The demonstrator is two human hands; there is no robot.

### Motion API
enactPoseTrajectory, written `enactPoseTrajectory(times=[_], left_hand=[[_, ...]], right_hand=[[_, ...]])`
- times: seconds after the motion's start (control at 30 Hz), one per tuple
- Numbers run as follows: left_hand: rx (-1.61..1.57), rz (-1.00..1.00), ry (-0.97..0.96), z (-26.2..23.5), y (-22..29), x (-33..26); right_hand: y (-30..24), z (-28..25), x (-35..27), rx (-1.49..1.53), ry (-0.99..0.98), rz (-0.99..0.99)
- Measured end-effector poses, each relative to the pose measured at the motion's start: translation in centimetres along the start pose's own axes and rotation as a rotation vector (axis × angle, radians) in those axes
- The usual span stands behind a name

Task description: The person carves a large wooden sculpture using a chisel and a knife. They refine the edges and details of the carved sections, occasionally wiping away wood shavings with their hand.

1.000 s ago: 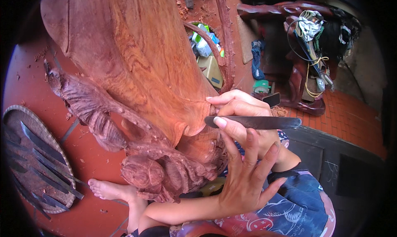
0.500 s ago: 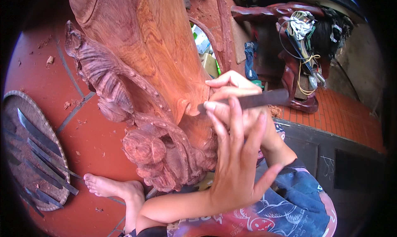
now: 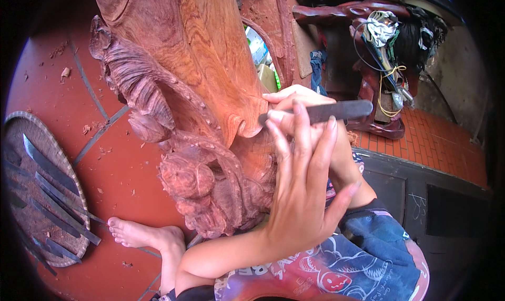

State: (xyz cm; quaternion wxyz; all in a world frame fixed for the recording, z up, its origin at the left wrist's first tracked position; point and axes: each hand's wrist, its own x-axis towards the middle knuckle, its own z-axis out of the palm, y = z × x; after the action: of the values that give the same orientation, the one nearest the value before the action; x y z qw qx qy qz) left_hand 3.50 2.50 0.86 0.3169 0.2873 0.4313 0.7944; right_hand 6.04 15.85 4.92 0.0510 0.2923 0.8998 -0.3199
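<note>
My right hand (image 3: 311, 102) is closed around a flat, dark metal chisel (image 3: 344, 110) with a rounded end. The chisel lies nearly level, its left end against the curled edge of a large reddish-brown wood carving (image 3: 210, 72). Fingers of that hand also rest on the carving's edge. My left hand (image 3: 302, 201) is raised in front, back towards me, fingers stretched out and spread. Its fingertips overlap the chisel; whether they press on it cannot be made out. Carved folds and rounded knobs (image 3: 187, 177) stand out from the wood below.
On the red tiled floor (image 3: 121, 180) at left, a round woven tray (image 3: 21, 117) holds several dark blades. My bare foot (image 3: 131, 232) is beside it. Wood chips are scattered about. A dark red wooden stand (image 3: 342, 11) with cloths and cords is at the back right.
The chisel and my right hand have shifted slightly up and to the right. My left hand has moved with them, fingers still spread. The whole view has shifted a little.
</note>
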Motion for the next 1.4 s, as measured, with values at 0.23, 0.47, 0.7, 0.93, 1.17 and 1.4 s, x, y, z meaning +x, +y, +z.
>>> enactPoseTrajectory(times=[0.23,0.47,0.7,0.93,1.17,1.4], left_hand=[[-0.018,0.018,0.069,0.9,-0.1,0.7],[-0.006,0.007,0.030,0.3,0.3,0.7],[-0.084,0.005,0.033,-0.3,0.5,0.5],[-0.048,-0.017,0.008,-0.4,0.7,0.4],[-0.042,0.006,0.011,0.5,-0.3,1.3],[-0.054,0.001,0.013,0.7,-0.1,1.5]], right_hand=[[-0.2,0.2,0.3,0.186,0.049,0.119],[-0.8,0.0,0.4,0.065,0.018,0.151],[-1.1,-0.7,1.2,-0.098,-0.063,0.016],[-0.5,-1.2,1.5,-0.093,-0.105,-0.041],[-0.2,-1.6,2.1,-0.014,-0.106,0.015],[0.2,-2.0,2.9,-0.060,-0.133,-0.147]])
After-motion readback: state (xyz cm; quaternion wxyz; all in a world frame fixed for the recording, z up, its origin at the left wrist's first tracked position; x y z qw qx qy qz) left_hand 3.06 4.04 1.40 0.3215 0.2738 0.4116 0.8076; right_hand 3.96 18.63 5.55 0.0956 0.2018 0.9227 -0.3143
